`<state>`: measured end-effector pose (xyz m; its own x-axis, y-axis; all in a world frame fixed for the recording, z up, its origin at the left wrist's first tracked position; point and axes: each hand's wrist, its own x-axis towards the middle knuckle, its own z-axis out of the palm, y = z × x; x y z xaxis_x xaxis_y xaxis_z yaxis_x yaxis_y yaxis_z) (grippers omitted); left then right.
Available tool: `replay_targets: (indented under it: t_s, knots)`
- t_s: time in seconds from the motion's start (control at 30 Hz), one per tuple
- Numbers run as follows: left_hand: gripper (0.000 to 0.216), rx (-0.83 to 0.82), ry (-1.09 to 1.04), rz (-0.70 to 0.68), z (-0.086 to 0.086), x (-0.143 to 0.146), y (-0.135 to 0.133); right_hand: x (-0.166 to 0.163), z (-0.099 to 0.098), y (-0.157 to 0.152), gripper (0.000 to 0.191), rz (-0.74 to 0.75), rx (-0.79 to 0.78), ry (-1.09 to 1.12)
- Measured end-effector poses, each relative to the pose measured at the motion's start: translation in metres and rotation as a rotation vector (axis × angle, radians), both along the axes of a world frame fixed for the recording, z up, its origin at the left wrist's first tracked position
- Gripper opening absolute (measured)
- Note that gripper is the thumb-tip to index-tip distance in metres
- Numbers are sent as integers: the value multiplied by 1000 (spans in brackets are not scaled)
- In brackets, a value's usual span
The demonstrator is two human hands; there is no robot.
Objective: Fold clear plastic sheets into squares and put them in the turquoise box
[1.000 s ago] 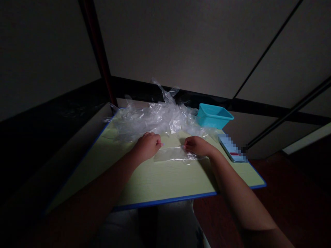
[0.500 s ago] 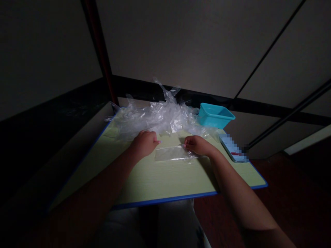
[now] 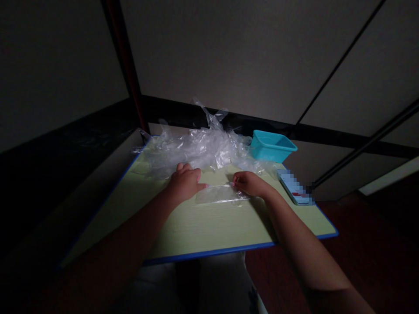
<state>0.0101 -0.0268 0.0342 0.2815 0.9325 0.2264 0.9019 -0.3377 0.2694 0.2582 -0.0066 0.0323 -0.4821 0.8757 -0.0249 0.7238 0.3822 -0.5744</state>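
Dim walls (image 3: 212,52), pale yellow table (image 3: 209,231); right end of clear plastic strip (image 3: 219,194) partly hidden by right hand (image 3: 250,185).
Right fingertips pinch strip's far edge; left hand (image 3: 185,184) thumb spread from fingers, tip at same edge, contact unclear. Strip: transparent, glossy, creased, on table before crumpled plastic pile (image 3: 199,150).

One plastic strip (image 3: 218,195), one plastic heap (image 3: 196,150), one tub (image 3: 271,153), one phone (image 3: 292,188).
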Motion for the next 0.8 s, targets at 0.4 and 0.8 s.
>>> replay_targets:
  t_s: [0.4, 0.8]
  knots:
    - [15, 110, -85, -235, 4, 11, -8, -4, 7, -5, 13, -21, 39, -67]
    - [5, 111, -103, -396, -3, 18, -9, -9, 11, -7, 11, -23, 113, -145]
